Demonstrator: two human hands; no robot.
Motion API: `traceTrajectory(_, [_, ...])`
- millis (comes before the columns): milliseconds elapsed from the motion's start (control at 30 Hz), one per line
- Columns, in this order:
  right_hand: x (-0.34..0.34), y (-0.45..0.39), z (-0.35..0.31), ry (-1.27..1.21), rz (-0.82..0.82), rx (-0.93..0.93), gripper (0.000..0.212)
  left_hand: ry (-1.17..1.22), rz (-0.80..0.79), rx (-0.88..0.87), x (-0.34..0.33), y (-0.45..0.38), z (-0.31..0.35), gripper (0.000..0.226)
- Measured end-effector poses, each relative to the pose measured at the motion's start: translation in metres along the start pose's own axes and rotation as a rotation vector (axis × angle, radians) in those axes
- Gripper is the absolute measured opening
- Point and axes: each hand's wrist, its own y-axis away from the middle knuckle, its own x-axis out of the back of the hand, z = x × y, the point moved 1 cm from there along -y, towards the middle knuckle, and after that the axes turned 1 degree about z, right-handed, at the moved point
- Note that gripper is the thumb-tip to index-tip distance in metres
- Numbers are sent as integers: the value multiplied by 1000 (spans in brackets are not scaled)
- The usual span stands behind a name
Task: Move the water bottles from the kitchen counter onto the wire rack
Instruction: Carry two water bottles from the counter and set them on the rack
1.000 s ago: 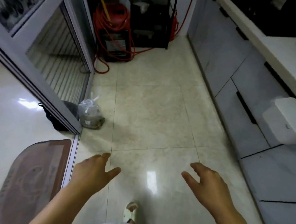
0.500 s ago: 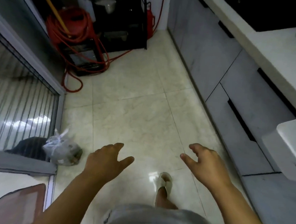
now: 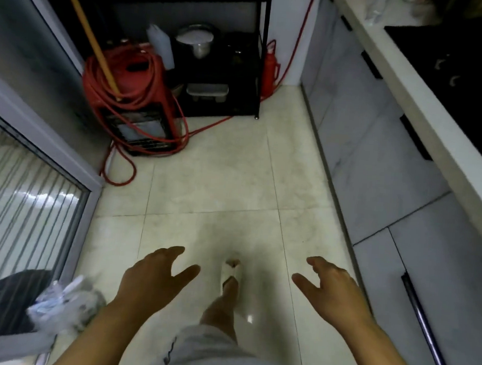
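My left hand (image 3: 150, 279) and my right hand (image 3: 330, 292) hang low over the tiled floor, both empty with fingers apart. A black wire rack (image 3: 259, 56) stands against the far wall, holding a metal pot, a white jug and a lidded container. The white kitchen counter (image 3: 425, 109) runs along the right side. At its far end something clear and blurred (image 3: 376, 10) lies on top; I cannot tell whether it is water bottles.
A red coiled hose (image 3: 127, 76) and a yellow pole sit left of the rack. A red canister (image 3: 270, 71) stands at the rack's right. A plastic bag (image 3: 63, 307) lies by the sliding glass door on the left. Grey cabinet fronts line the right. My sandalled foot (image 3: 231, 269) is forward.
I have walked forward along the kitchen floor. The rack and hose are much nearer, the bag has slipped to the lower left, and both hands stay empty.
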Motion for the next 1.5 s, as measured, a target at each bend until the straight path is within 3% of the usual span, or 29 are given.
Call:
traceTrajectory(133, [50, -112, -32, 29, 6, -13, 62, -23, -3, 49, 45, -116, 4, 62])
traceTrajectory(267, [114, -205, -67, 49, 28, -5, 62, -79, -40, -29, 97, -216, 42, 62])
traceTrajectory(433, [184, -292, -82, -21, 136, -9, 59, -139, -31, -229, 150, -334, 138, 61])
traceTrajectory(633, [248, -405, -62, -74, 183, -73, 62, -107, -10, -411, 167, -452, 266, 62])
traceTrajectory(800, [312, -520, -49, -88, 137, -66, 63, -129, -67, -344, 188, -542, 323, 64])
traceTrajectory(1033, [406, -660, -89, -59, 127, 99, 64, -31, 112, -171, 270, -655, 361, 62])
traceTrajectory(1167, [444, -727, -112, -67, 127, 146, 62, -5, 62, -119, 281, -713, 379, 63])
traceTrajectory(1333, [476, -808, -115, -109, 178, 24, 61, -69, -44, -203, 302, -827, 429, 66])
traceTrajectory(1500, [509, -867, -112, -225, 211, -198, 63, -241, -137, -461, 348, -941, 526, 55])
